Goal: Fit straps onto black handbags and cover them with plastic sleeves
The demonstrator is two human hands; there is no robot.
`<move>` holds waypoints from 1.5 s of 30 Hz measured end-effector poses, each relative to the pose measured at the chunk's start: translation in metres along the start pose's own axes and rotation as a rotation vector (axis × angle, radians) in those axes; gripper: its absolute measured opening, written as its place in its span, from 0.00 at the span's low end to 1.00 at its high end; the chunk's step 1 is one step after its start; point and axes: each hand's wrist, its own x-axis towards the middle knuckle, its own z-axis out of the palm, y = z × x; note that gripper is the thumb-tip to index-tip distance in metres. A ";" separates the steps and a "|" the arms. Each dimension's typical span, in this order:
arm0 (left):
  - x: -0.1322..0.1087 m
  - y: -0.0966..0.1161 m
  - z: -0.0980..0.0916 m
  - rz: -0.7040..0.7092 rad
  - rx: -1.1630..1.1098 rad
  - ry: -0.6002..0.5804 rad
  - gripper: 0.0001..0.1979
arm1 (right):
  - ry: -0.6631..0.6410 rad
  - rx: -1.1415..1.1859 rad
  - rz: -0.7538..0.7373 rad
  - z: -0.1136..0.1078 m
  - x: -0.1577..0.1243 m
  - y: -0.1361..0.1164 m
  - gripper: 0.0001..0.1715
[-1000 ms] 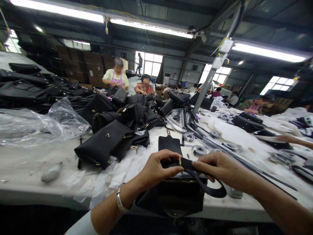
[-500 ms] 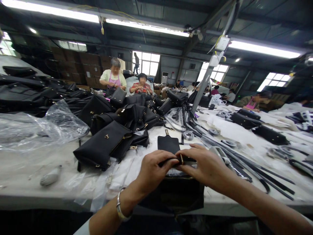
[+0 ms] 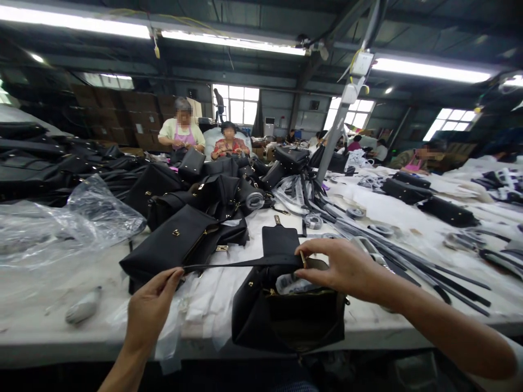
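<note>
A black strap (image 3: 241, 263) stretches nearly level between my two hands. My left hand (image 3: 153, 305) pinches its left end, out over the table. My right hand (image 3: 339, 269) is closed on a gold buckle (image 3: 303, 259) at the strap's other end. Below the strap, at the table's front edge, sits an open black handbag (image 3: 255, 313) with a gold zipper and clear plastic in its mouth. Its black flap (image 3: 280, 241) stands up behind the strap, with a gold clasp piece at the top.
A heap of black handbags (image 3: 175, 239) lies at the left and centre. Crumpled clear plastic (image 3: 104, 209) is at far left, near a grey wrapped lump (image 3: 84, 306). Long black straps (image 3: 392, 258) run across the right. Co-workers (image 3: 182, 133) sit beyond the heap.
My left hand has moved left and towards me, drawing the strap out straight. My right hand stays at the buckle. More of the handbag's open mouth now shows.
</note>
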 end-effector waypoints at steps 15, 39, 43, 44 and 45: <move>-0.019 0.141 0.064 0.497 -0.357 -0.613 0.14 | -0.198 1.056 0.137 -0.007 0.021 0.001 0.14; -0.075 0.132 0.061 0.355 -0.248 -0.549 0.18 | 0.192 1.351 0.021 -0.085 0.031 -0.029 0.06; -0.080 0.119 0.059 0.366 -0.307 -0.585 0.16 | 0.409 1.413 0.020 -0.097 0.038 -0.018 0.12; -0.077 0.120 0.058 0.350 -0.327 -0.601 0.17 | 0.445 1.406 0.035 -0.102 0.039 -0.014 0.12; -0.073 0.123 0.057 0.323 -0.340 -0.602 0.18 | 0.476 1.390 0.045 -0.108 0.040 -0.010 0.10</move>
